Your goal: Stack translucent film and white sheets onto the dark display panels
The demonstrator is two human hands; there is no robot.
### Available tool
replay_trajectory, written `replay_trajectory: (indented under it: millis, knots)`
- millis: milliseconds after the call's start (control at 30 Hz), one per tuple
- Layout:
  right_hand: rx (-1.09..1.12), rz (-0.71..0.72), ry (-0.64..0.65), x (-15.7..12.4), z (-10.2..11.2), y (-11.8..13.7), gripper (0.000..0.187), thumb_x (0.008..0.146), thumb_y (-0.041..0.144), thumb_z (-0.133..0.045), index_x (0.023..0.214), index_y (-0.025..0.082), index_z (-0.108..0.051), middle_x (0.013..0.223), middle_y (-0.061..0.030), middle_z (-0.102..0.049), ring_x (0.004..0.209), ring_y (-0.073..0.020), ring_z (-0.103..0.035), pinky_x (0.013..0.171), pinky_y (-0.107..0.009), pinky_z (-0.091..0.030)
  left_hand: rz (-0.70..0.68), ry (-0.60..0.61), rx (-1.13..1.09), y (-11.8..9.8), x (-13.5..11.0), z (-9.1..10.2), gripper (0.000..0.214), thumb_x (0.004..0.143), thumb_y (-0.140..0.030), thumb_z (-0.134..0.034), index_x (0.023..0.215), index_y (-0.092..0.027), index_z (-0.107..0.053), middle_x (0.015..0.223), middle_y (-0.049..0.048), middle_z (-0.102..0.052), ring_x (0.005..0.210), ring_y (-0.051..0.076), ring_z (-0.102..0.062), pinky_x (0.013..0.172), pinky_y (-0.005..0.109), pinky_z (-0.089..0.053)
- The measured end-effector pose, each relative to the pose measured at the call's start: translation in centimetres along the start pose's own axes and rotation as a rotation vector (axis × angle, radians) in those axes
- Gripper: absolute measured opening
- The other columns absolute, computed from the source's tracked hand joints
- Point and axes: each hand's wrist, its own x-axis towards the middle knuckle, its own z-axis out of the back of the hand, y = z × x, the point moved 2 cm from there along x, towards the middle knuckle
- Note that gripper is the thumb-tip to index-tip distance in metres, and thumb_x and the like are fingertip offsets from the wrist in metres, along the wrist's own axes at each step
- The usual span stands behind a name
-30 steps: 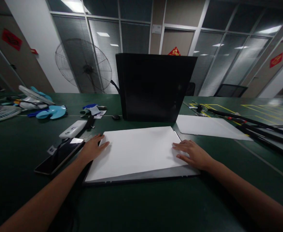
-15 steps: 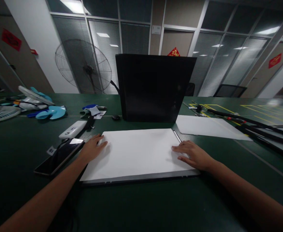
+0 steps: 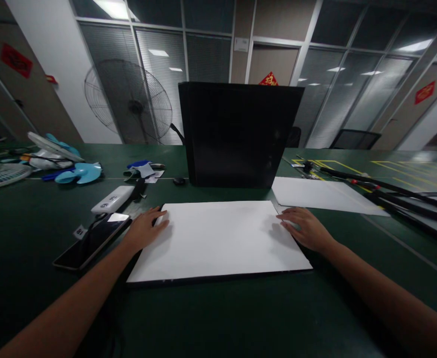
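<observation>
A white sheet (image 3: 220, 241) lies flat over a thin, dark-edged panel (image 3: 240, 275) on the green table. My left hand (image 3: 147, 229) rests at the sheet's left edge, fingers apart and fingertips over its far left corner. At the opposite edge, my right hand (image 3: 303, 228) is also open, with thumb and fingers spread over the sheet's right margin. Along the near side, only a narrow dark strip of the panel shows below the sheet. Whether the fingertips press on the sheet or hover just above it is hard to tell.
Behind the sheet stands a large black box-like panel (image 3: 240, 136). A second white sheet (image 3: 326, 195) lies to the right, near long black bars (image 3: 404, 191). On the left are a phone (image 3: 93, 243), a white device (image 3: 113, 200) and blue fan blades (image 3: 79, 173).
The white sheet has shifted right and slightly toward me, covering the grey strip at the panel's near edge. My right hand has moved a little right and away, my left slightly right.
</observation>
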Motion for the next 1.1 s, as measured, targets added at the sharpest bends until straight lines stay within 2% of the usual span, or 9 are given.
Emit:
replay_trajectory:
  millis: [100, 200, 300, 433, 533, 633, 733, 967, 1100]
  knots:
    - [-0.114, -0.146, -0.027, 0.0, -0.7, -3.9, 0.057, 0.105, 0.053, -0.041, 0.146, 0.020, -0.063, 0.148, -0.0131, -0.063, 0.141, -0.0343, -0.052, 0.119, -0.059, -0.040, 0.009, -0.002, -0.004, 0.0, 0.0, 0.0, 0.064, 0.093, -0.058, -0.050, 0.138, -0.019, -0.071, 0.159, 0.0122, -0.056, 0.145, 0.035, -0.055, 0.123, 0.049, -0.039]
    - [-0.211, -0.347, 0.090, -0.4, -1.8, -7.7, 0.073, 0.103, 0.060, -0.038, 0.161, 0.015, -0.043, 0.167, -0.0153, -0.041, 0.156, -0.0342, -0.034, 0.125, -0.059, -0.032, -0.009, -0.017, 0.000, 0.2, 0.1, -0.1, 0.065, 0.093, -0.059, -0.050, 0.141, -0.019, -0.069, 0.158, 0.0127, -0.056, 0.144, 0.034, -0.055, 0.123, 0.049, -0.038]
    - [-0.248, -0.470, 0.202, -0.9, -2.3, -9.3, 0.078, 0.103, 0.066, -0.031, 0.163, 0.016, -0.038, 0.168, -0.0169, -0.038, 0.156, -0.0356, -0.033, 0.123, -0.063, -0.031, -0.025, -0.023, 0.009, 0.3, 0.1, -0.3, 0.066, 0.093, -0.059, -0.051, 0.142, -0.019, -0.067, 0.158, 0.0133, -0.057, 0.146, 0.035, -0.053, 0.123, 0.051, -0.037]
    - [-0.337, -0.524, 0.182, -1.0, -1.4, -8.6, 0.089, 0.098, 0.078, -0.033, 0.156, 0.013, -0.049, 0.151, -0.0253, -0.056, 0.142, -0.0438, -0.050, 0.118, -0.068, -0.032, -0.028, -0.002, 0.039, 0.3, 0.0, -0.3, 0.067, 0.094, -0.059, -0.047, 0.143, -0.017, -0.066, 0.161, 0.0148, -0.054, 0.147, 0.035, -0.052, 0.124, 0.053, -0.035]
    - [-0.430, -0.556, 0.157, -1.1, -0.7, -7.7, 0.095, 0.093, 0.086, -0.034, 0.145, 0.011, -0.060, 0.135, -0.0286, -0.064, 0.127, -0.0461, -0.060, 0.109, -0.065, -0.042, -0.025, 0.005, 0.055, 0.2, -0.1, -0.3, 0.068, 0.095, -0.059, -0.045, 0.144, -0.018, -0.065, 0.161, 0.0145, -0.054, 0.147, 0.035, -0.052, 0.124, 0.051, -0.036]
    - [-0.385, -0.546, 0.134, -1.2, -0.8, -7.6, 0.094, 0.094, 0.084, -0.035, 0.150, 0.011, -0.056, 0.146, -0.0281, -0.057, 0.131, -0.0443, -0.057, 0.107, -0.060, -0.046, -0.023, 0.002, 0.056, 0.1, -0.2, -0.2, 0.067, 0.096, -0.059, -0.044, 0.144, -0.018, -0.066, 0.160, 0.0145, -0.054, 0.147, 0.035, -0.052, 0.123, 0.051, -0.036]
    - [-0.297, -0.542, 0.174, -1.1, -1.3, -8.0, 0.090, 0.097, 0.080, -0.035, 0.154, 0.013, -0.052, 0.152, -0.0248, -0.054, 0.132, -0.0410, -0.058, 0.107, -0.056, -0.049, -0.025, -0.008, 0.044, 0.0, -0.1, -0.2, 0.065, 0.096, -0.057, -0.046, 0.142, -0.018, -0.067, 0.158, 0.0147, -0.057, 0.145, 0.036, -0.054, 0.122, 0.053, -0.037]
    - [-0.298, -0.556, 0.208, -0.7, -0.4, -8.0, 0.075, 0.102, 0.072, -0.029, 0.131, 0.017, -0.071, 0.129, -0.0201, -0.072, 0.113, -0.0366, -0.070, 0.092, -0.050, -0.056, -0.032, -0.016, 0.049, 0.2, 0.0, -0.4, 0.065, 0.096, -0.058, -0.045, 0.142, -0.019, -0.067, 0.157, 0.0133, -0.058, 0.145, 0.035, -0.054, 0.123, 0.052, -0.037]
    - [-0.300, -0.551, 0.182, -0.6, 0.4, -7.2, 0.070, 0.103, 0.064, -0.032, 0.132, 0.016, -0.072, 0.124, -0.0210, -0.074, 0.107, -0.0379, -0.071, 0.089, -0.051, -0.056, -0.032, -0.008, 0.055, 0.1, -0.1, -0.3, 0.064, 0.096, -0.056, -0.045, 0.142, -0.018, -0.067, 0.158, 0.0139, -0.057, 0.146, 0.036, -0.053, 0.123, 0.053, -0.037]
